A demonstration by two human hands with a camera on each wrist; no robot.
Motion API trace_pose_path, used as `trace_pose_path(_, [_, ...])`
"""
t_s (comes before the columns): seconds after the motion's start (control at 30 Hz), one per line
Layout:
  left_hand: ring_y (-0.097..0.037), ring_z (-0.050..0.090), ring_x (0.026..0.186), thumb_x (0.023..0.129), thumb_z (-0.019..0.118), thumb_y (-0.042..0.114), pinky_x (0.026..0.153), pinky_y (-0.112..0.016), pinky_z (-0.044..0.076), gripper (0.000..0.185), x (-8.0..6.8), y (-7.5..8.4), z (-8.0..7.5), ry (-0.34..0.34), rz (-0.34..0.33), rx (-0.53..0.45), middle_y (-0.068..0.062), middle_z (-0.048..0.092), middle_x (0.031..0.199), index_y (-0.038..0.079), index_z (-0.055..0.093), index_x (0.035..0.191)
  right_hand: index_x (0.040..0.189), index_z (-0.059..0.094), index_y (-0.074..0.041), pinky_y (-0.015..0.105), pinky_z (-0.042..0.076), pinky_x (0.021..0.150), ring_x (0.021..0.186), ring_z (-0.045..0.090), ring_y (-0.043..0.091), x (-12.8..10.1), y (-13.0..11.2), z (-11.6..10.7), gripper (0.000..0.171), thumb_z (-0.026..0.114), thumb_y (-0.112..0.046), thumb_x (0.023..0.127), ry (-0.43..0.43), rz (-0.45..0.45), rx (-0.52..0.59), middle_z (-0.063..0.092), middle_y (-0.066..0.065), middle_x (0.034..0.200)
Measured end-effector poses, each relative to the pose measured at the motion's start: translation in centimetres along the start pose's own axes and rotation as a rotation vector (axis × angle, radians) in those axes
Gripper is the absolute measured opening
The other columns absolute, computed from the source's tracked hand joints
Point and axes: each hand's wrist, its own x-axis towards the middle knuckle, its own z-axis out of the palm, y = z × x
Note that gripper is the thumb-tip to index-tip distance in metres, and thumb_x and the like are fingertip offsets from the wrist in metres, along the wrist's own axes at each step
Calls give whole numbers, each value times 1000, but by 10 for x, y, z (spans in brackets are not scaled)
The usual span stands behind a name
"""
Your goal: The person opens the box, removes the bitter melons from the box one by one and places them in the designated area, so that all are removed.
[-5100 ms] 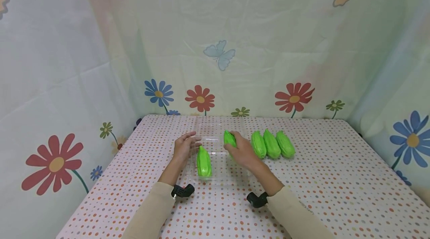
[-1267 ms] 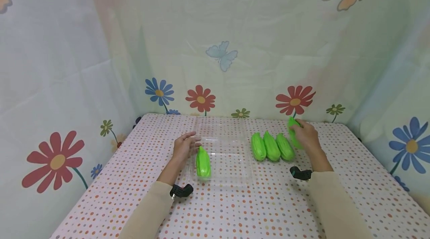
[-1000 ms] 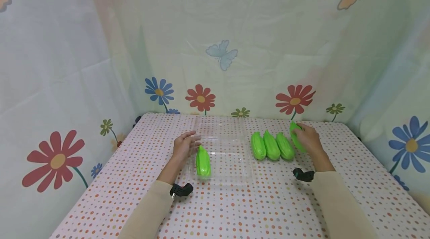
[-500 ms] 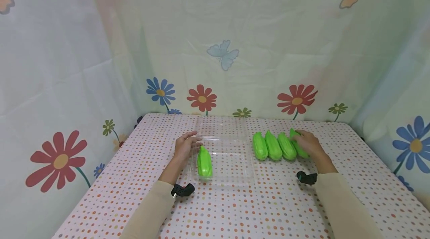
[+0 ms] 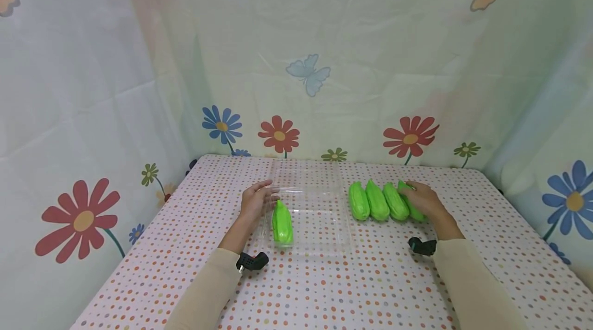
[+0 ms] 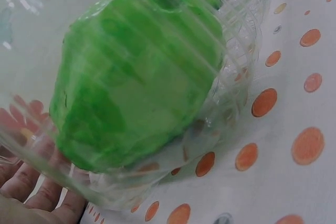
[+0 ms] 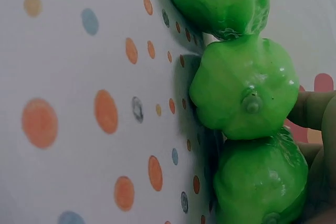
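In the head view my right hand (image 5: 424, 199) grips the rightmost green ribbed gourd (image 5: 412, 201), which lies on the table against the end of a row of similar gourds (image 5: 377, 201). The right wrist view shows my fingers (image 7: 314, 109) beside the lower gourd (image 7: 261, 179), with part of the hand cut off by the frame edge. My left hand (image 5: 254, 203) rests with relaxed fingers at the left side of a clear plastic box (image 5: 319, 243). One gourd (image 5: 282, 223) lies inside that box, at its left. Through the clear wall, the left wrist view shows this gourd (image 6: 136, 77) close up.
The box's clear lid (image 5: 306, 175) stands folded back behind it. A white tablecloth with coloured dots (image 5: 324, 294) covers the table. Fabric walls printed with flowers and butterflies (image 5: 308, 73) enclose the back and sides.
My right hand has carried a gourd from over the box to the far right, then lowered it and slid it left against the row. The left hand stays at the box.
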Motion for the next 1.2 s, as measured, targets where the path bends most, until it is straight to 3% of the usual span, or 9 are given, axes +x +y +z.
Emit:
trace_pose_path(0.3, [-22, 74, 95, 99, 54, 11, 79, -31, 61, 44, 0, 1, 0, -2, -4, 6, -21, 69, 126, 3, 56, 143, 157, 19, 8, 71, 19, 115, 146, 14, 58, -2, -4, 1, 76, 34, -46, 105, 20, 23, 9, 14, 38, 160])
trace_pose_path(0.73, [-32, 71, 107, 98, 55, 9, 82, -34, 60, 45, -1, 3, 0, -7, -11, 11, -21, 68, 128, 3, 56, 142, 159, 18, 3, 73, 20, 113, 146, 12, 58, -2, -5, 1, 80, 34, -52, 104, 46, 95, 30, 10, 37, 161])
trace_pose_path(1.2, [-28, 73, 101, 98, 54, 9, 78, -31, 60, 45, 0, 3, 0, -5, -12, 10, -19, 70, 125, 4, 56, 143, 156, 20, 10, 70, 30, 111, 141, 27, 58, -12, -10, -5, 81, 35, -51, 104, 121, 86, 18, 26, 40, 154])
